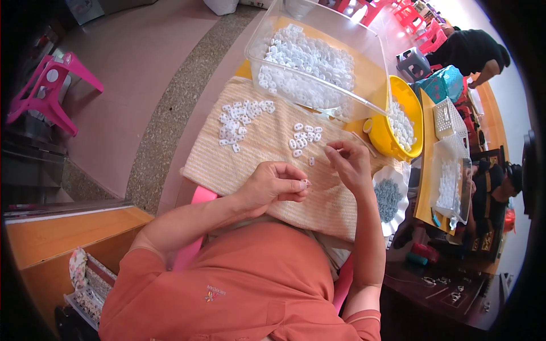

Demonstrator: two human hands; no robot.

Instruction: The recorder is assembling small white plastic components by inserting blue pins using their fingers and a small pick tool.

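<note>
My left hand (pixel 277 183) is closed in a pinch above the near part of a striped beige cloth (pixel 227 162). A small whitish piece (pixel 307 183) shows at its fingertips. My right hand (pixel 351 163), thumb and fingers drawn together, hovers to the right over the cloth; what it holds, if anything, is hidden. Between and beyond the hands lies a small cluster of white two-holed plastic pieces (pixel 303 136), with a single white piece (pixel 311 161) nearer to me. A larger spread of similar pieces (pixel 236 120) lies at the left of the cloth.
A clear bin (pixel 267 61) full of white pieces stands beyond the cloth. Right of it is a yellow basin (pixel 420 105) with white parts; nearer, a white fluted dish (pixel 402 211) holds grey screw-like parts. A pink stool (pixel 48 94) stands left; other people (pixel 475 51) are at right.
</note>
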